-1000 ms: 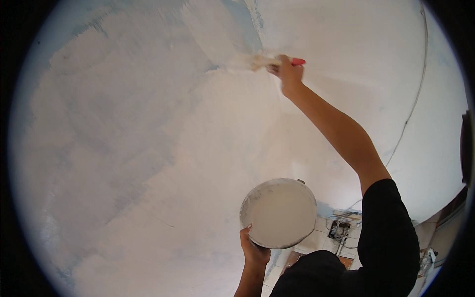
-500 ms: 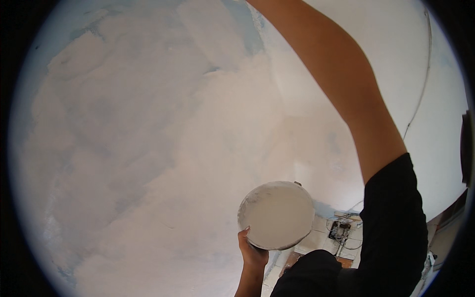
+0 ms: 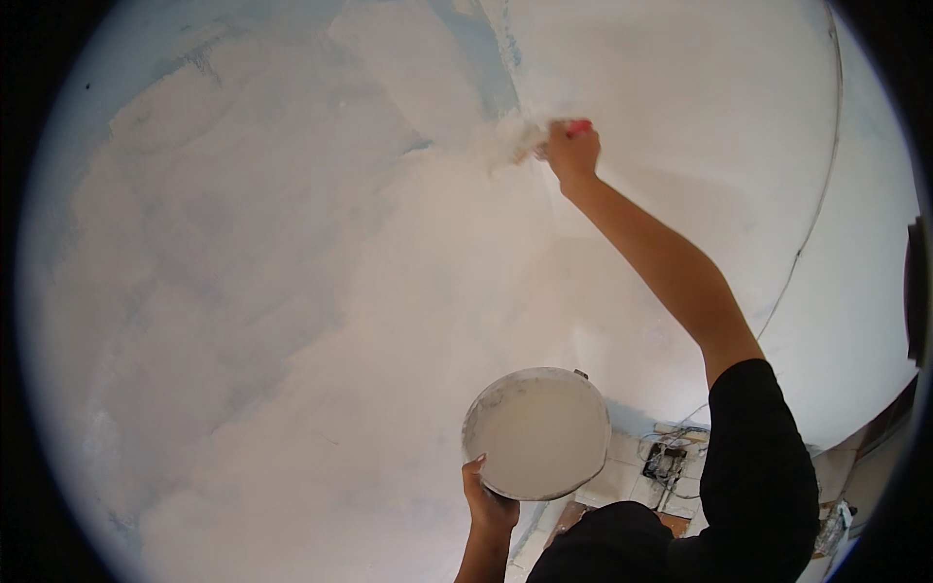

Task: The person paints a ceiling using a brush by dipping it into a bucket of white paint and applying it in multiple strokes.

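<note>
My left hand (image 3: 489, 500) grips the rim of a round bucket (image 3: 595, 473), thumb over the edge and fingers underneath. Pale, off-white paint (image 3: 539, 437) fills much of it, with dried smears on the inner wall. Up at the wall corner, my right hand (image 3: 573, 154) is closed around a paintbrush (image 3: 531, 144). A bit of red handle shows past the fist, and the bristle end is smeared by motion against the wall (image 3: 292, 291). That wall has patchy whitish coating with blue showing through in places.
A paler wall (image 3: 661, 87) meets the patchy one, with a thin cable (image 3: 826, 185) hanging down it. Below, on the tiled floor (image 3: 617, 478), lie a dark box-like object (image 3: 665, 462) and tangled wires. A dark-edged object stands at the far right.
My right hand has come down into view with the brush at the wall corner; before, it was beyond the upper edge. The bucket sits slightly lower and further left in view.
</note>
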Tool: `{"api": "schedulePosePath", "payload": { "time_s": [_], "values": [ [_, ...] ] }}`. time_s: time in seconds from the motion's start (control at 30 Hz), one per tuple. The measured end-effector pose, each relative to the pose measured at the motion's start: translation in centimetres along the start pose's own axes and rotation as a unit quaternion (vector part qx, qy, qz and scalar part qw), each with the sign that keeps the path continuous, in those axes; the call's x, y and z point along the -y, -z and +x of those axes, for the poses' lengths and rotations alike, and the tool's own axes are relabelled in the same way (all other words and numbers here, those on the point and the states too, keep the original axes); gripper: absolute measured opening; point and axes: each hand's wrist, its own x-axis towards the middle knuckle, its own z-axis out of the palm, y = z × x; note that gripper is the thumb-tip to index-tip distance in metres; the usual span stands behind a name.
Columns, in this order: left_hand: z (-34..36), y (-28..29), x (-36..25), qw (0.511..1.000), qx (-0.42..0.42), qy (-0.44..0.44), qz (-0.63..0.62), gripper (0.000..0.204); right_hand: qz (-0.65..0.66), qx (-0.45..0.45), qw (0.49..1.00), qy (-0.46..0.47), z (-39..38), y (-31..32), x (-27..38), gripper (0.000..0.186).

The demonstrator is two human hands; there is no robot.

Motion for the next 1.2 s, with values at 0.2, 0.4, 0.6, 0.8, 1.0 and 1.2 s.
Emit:
{"api": "schedulePosePath", "payload": {
  "time_s": [0.2,0.4,0.6,0.8,1.0,1.2],
  "values": [
    [0.2,0.7,0.4,1.000,-0.013,-0.013,-0.003,0.058,0.013,0.036,0.998,0.052,0.9,-8.4,14.1,0.021],
    [0.7,1.0,0.9,0.999,0.004,-0.020,-0.049,0.051,0.314,0.047,0.945,-0.078,0.6,-8.9,22.4,0.022],
    [0.7,1.3,0.5,1.000,0.002,-0.021,-0.019,0.057,0.362,0.114,0.917,-0.119,-6.6,-3.1,4.3,0.017],
    [0.5,0.6,0.6,0.999,0.016,-0.009,-0.040,0.050,-0.010,0.045,0.998,-0.054,-1.8,0.8,-1.1,0.013],
    [0.6,0.8,0.6,0.999,0.016,-0.020,-0.033,0.051,0.033,0.034,0.997,0.063,-1.6,-7.4,13.3,0.014],
    [0.7,0.6,0.9,0.999,0.008,-0.035,-0.030,0.052,0.384,0.102,0.917,-0.022,-1.0,-6.8,22.1,0.023]
  ]
}}
